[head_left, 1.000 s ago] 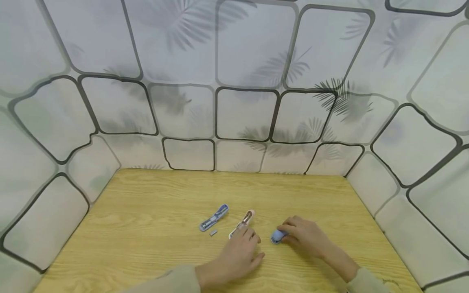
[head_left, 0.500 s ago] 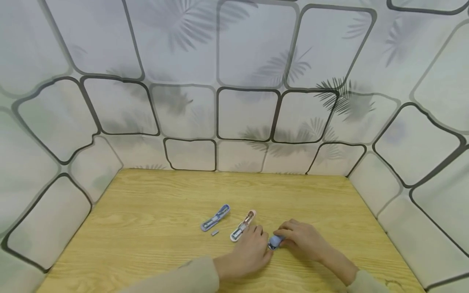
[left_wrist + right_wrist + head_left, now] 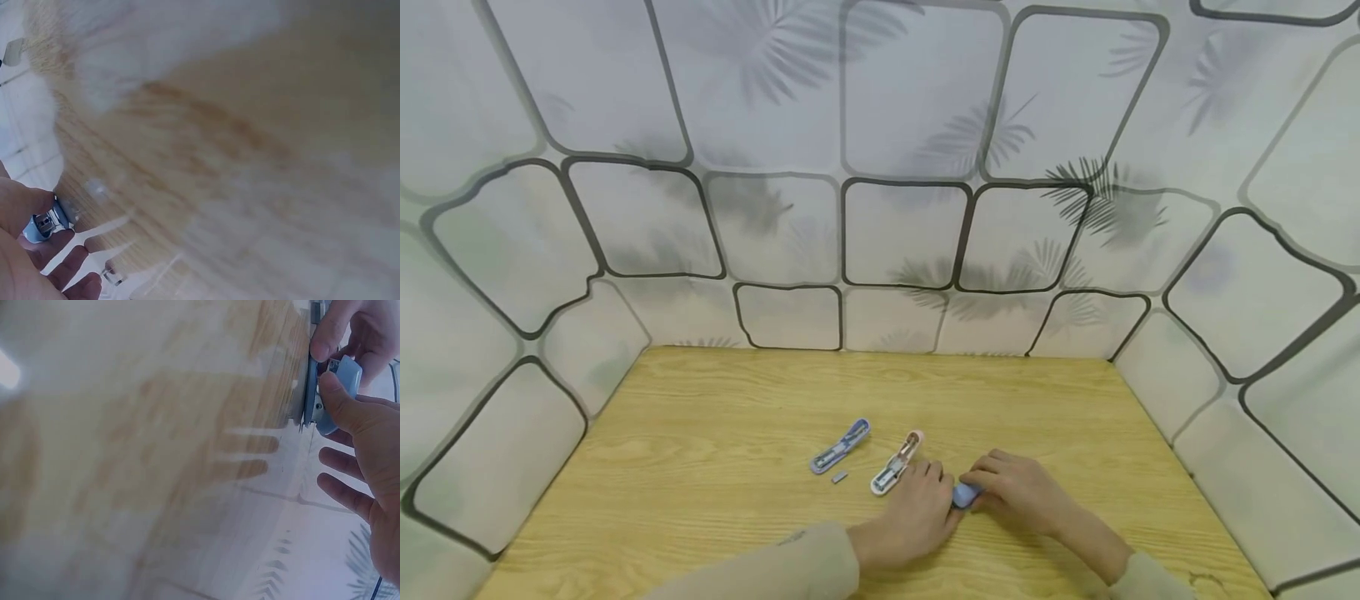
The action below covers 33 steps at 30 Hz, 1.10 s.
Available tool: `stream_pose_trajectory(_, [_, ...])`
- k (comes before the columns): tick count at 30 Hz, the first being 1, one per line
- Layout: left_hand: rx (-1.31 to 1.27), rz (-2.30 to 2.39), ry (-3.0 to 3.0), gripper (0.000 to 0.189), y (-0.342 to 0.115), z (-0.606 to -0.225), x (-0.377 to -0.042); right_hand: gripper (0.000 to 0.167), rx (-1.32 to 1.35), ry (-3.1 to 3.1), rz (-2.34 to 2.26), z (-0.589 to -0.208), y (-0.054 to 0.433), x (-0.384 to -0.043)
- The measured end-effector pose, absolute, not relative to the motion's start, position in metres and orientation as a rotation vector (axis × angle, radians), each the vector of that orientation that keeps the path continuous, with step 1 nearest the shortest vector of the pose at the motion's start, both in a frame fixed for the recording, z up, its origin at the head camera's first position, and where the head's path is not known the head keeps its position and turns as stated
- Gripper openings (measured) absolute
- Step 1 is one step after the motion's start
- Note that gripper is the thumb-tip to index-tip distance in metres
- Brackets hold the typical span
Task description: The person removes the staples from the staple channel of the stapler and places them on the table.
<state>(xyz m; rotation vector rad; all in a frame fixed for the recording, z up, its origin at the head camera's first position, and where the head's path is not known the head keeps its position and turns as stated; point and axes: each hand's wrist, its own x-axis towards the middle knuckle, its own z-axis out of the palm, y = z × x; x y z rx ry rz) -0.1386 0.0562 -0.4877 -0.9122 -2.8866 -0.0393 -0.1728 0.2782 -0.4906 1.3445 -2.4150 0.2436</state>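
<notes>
Between my two hands is a light blue stapler [image 3: 964, 497], low over the wooden table. My right hand [image 3: 1021, 493] grips it from the right; in the right wrist view its thumb lies along the blue body [image 3: 310, 397]. From the other side my left hand [image 3: 917, 510] pinches the near end, thumb and index finger on either side of the stapler [image 3: 40, 228] in the left wrist view. Metal parts show inside the gap of the stapler. Just left of my left hand, a pink and white stapler [image 3: 897, 464] lies spread open.
A second blue stapler [image 3: 840, 447], also spread open, lies farther left on the table [image 3: 700, 467]. Beside it is a small grey strip [image 3: 839, 477] that looks like staples. Patterned cloth walls [image 3: 902, 233] enclose the table at the back and both sides.
My left hand has moved right, from over the pink and white stapler to the blue one, and now pinches it. The right hand has brought the blue stapler slightly left and nearer.
</notes>
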Motion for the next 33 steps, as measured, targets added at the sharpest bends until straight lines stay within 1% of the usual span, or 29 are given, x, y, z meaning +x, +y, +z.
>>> stream_pose_trajectory(11, [-0.856,-0.063,-2.874,0.044,0.059,-0.492,-0.136,0.04,1.383,-2.335,0.122,-0.487,0.273,-0.172])
stream_pose_trajectory(26, [-0.856,-0.026,-2.843,0.041,0.06,-0.494,-0.134,0.031,1.309,-2.481,0.276,-0.486,0.275,-0.173])
stream_pose_trajectory(33, [-0.866,0.007,-2.851,0.04,0.06,-0.491,-0.132,0.029,1.246,-2.602,0.239,-0.479,0.28,-0.17])
